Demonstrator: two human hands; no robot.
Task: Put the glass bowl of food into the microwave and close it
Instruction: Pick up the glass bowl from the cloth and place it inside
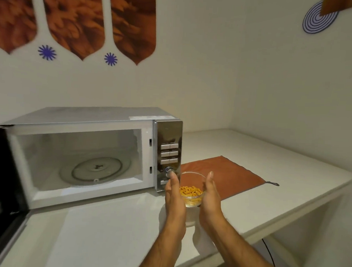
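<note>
Glass bowl (192,193), part-filled with orange-yellow pasta pieces (189,192), sits between two palms above the white countertop (111,236), near its front edge and just in front of the microwave's control panel (168,153). The left hand (175,195) presses flat on the bowl's left side and the right hand (210,197) on its right, fingers straight and cupping the glass rather than curled under it; a two-sided hold like this probably keeps the smooth bowl level so nothing spills. It looks lifted off the surface, though I cannot tell for sure. Behind it an orange cloth mat (226,175) lies toward the countertop's right edge. Further left, the microwave (83,148) stands at the back by the wall, its door (1,184) swung wide to the left and the glass turntable (95,170) bare, ready to receive the bowl.
</note>
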